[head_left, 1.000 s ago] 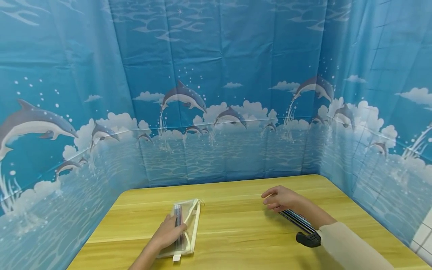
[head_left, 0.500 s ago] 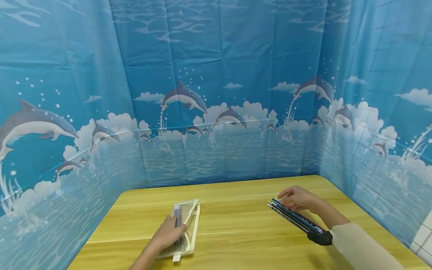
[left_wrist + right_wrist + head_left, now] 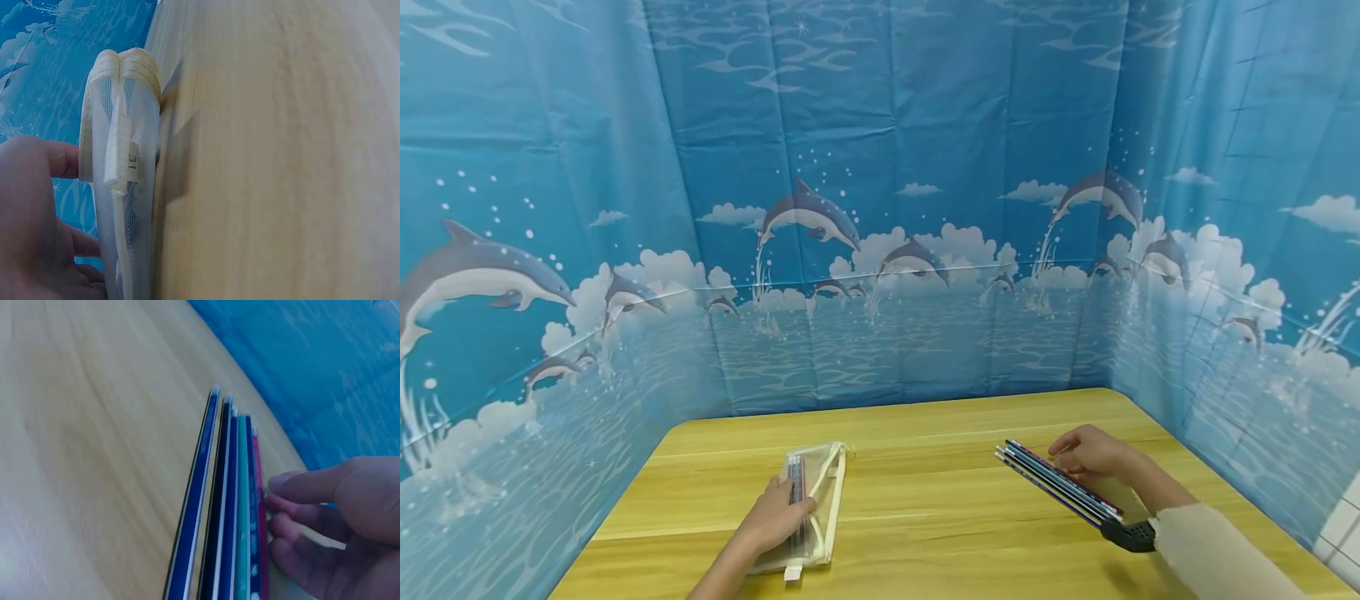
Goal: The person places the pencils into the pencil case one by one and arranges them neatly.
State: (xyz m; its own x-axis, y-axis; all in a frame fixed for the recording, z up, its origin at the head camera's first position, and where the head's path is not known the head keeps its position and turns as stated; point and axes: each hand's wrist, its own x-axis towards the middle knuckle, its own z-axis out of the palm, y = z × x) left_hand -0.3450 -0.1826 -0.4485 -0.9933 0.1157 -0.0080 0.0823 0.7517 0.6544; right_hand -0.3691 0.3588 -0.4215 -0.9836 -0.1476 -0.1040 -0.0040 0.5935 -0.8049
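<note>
Right now you have slender blue, black, green and red pencils (image 3: 1056, 482) by the yellow wooden desk (image 3: 925, 492)'s right edge, long axis slanting, pale tips aimed left toward the far edge. Your right hand (image 3: 1093, 456) arches loosely beside them, holding nothing; your left hand (image 3: 777, 512) rests, thumb spread, on a translucent cream-trimmed pouch (image 3: 822, 510).

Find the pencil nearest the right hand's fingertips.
The pink-red pencil: it ends the row on the side nearest the right hand; the blue, black and green pencils lie farther off.
</note>
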